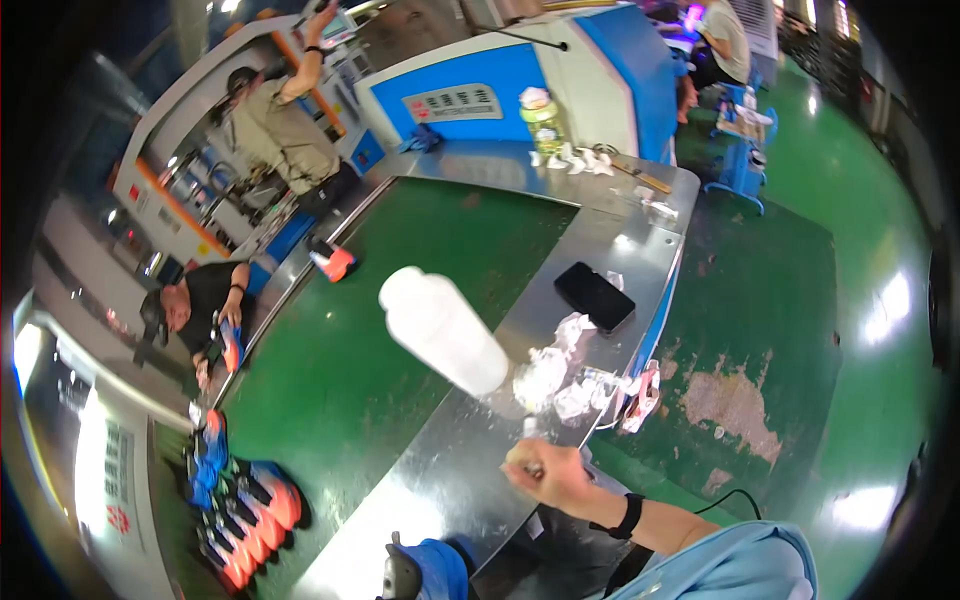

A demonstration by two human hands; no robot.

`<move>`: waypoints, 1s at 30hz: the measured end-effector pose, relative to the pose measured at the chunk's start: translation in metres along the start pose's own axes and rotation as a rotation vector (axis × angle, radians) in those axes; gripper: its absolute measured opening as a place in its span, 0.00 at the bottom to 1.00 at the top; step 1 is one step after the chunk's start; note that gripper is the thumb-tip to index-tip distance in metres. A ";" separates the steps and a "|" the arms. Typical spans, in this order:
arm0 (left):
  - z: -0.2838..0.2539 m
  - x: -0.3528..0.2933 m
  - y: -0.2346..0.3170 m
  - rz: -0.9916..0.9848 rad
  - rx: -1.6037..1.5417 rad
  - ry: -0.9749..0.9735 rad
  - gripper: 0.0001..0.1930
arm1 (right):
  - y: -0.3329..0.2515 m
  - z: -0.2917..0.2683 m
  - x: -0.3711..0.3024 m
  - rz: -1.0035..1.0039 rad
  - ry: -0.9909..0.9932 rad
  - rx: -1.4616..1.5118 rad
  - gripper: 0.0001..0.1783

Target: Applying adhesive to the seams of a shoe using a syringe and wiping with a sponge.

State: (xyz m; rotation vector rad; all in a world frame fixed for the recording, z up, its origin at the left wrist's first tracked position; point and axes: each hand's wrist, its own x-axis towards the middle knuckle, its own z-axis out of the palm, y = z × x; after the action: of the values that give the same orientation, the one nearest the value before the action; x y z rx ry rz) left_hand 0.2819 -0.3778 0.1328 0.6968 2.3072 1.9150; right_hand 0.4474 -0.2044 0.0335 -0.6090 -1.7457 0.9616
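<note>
Translucent white plastic bottle (443,330) appears unsupported above the steel counter (440,480), while the right hand (548,470), fingers curled shut around something small, could miss it.

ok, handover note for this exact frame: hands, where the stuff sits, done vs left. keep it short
Right hand: closed in a fist over the steel counter, seemingly gripping something small; what it is cannot be told.
Left hand: not in view.
White plastic bottle: tilted, above the green belt and the counter edge; no hand is seen on it.
Crumpled wrappers lie just beyond the fist, black phone further up the counter.
Orange-and-blue shoes sit grouped on the belt at lower left.
Done or left: cannot be judged here.
</note>
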 end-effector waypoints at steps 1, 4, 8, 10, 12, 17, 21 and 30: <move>-0.014 -0.009 0.003 0.029 0.019 0.035 0.26 | -0.003 -0.001 -0.002 0.047 0.029 0.042 0.15; -0.047 -0.029 0.008 0.107 0.070 0.129 0.25 | -0.007 -0.011 -0.003 0.237 0.001 0.047 0.17; -0.083 -0.055 0.014 0.204 0.133 0.250 0.24 | -0.011 -0.030 0.003 0.398 -0.067 0.050 0.18; -0.096 -0.065 0.019 0.244 0.172 0.297 0.23 | -0.016 -0.041 0.005 0.470 -0.113 0.174 0.18; -0.103 -0.068 0.024 0.280 0.206 0.317 0.23 | -0.027 -0.045 0.008 0.478 -0.106 0.253 0.18; -0.086 -0.041 0.030 0.412 -0.005 0.102 0.30 | -0.084 -0.064 0.020 0.531 -0.277 0.721 0.16; -0.079 -0.037 0.042 0.582 0.009 -0.048 0.28 | -0.145 -0.072 0.030 0.316 -0.624 1.095 0.30; -0.072 -0.016 0.061 0.855 -0.071 -0.313 0.27 | -0.172 -0.017 0.044 0.165 -1.128 1.587 0.39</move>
State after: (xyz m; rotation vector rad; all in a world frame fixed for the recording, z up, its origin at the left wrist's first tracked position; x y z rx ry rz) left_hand 0.2909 -0.4420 0.2031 2.0427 1.8666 1.8990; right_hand 0.4536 -0.2604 0.2028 1.0130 -1.0783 2.5926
